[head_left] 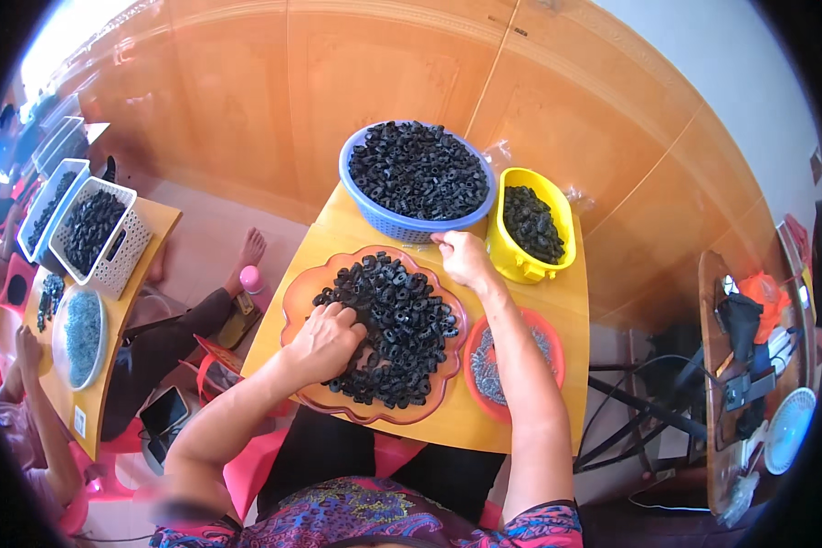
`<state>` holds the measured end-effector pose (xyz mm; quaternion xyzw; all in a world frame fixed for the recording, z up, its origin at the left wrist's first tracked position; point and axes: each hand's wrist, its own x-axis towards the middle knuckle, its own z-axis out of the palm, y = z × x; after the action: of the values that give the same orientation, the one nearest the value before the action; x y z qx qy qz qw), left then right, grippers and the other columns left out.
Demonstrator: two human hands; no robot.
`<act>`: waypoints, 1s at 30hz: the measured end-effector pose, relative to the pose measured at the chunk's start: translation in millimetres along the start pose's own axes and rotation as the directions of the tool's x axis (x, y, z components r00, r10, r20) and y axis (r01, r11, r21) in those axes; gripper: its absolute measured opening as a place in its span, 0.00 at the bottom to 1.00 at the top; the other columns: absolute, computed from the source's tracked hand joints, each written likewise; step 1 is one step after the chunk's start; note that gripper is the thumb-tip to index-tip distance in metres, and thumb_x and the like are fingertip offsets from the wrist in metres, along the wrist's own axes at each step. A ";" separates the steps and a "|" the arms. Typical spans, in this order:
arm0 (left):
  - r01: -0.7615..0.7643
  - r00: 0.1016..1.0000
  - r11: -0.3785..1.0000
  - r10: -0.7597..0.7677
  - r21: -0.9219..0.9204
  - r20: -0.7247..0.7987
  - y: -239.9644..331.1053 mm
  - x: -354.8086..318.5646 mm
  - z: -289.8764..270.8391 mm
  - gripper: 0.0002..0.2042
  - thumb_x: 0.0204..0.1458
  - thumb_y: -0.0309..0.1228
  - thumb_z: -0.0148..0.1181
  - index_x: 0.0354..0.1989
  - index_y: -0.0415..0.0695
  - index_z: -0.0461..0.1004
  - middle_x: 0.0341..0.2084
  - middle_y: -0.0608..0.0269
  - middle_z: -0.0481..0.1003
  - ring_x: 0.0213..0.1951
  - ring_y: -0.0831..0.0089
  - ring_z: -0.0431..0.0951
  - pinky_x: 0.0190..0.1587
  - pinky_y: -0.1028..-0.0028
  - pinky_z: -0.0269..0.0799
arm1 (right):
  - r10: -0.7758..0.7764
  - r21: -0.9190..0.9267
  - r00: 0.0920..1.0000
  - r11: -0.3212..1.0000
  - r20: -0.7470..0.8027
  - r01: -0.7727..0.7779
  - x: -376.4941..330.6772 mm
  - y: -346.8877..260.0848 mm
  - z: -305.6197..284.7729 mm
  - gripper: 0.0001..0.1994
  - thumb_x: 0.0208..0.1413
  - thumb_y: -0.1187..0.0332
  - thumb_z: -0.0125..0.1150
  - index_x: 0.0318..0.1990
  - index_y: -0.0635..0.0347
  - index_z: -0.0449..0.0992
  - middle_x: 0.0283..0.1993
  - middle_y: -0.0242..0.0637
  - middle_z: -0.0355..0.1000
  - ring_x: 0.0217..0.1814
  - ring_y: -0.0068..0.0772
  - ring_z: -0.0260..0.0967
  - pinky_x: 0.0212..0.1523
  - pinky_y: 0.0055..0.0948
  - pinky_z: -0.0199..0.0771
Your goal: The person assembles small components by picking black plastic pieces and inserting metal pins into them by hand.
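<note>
- Left hand (327, 340) curls over hollow black pieces (400, 315) in a glossy, scalloped tray (294, 303); grip unclear.
- Right hand (467, 259) bends beside a perforated blue basket (400, 226); grip unclear.

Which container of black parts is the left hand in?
The scalloped orange tray: the left hand is down among its black parts. The blue basket and yellow tub, farther back, have no hand inside.

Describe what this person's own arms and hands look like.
The left hand and right hand are ungloved, with no wristwear visible. The forearms are bare; short sleeves have a multicoloured pink-and-blue pattern with dark edging.
</note>
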<state>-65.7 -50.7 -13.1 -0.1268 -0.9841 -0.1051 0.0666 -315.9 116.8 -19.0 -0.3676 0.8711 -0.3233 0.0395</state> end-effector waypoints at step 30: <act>0.043 0.999 0.998 -0.044 -0.039 -0.014 -0.1 -10.5 -14.7 0.11 0.33 0.24 0.59 0.29 0.42 0.74 0.28 0.58 0.69 0.37 0.59 0.70 0.41 0.64 0.67 | -0.435 -0.568 0.899 0.727 0.052 0.385 3.6 27.0 55.9 0.14 0.49 0.75 0.49 0.44 0.62 0.73 0.39 0.41 0.70 0.44 0.45 0.68 0.42 0.36 0.74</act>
<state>-54.0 -56.5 -0.6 -0.1060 -0.9839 -0.1264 0.0690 -317.9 98.7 -78.5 -0.5317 0.8248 -0.0668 -0.1805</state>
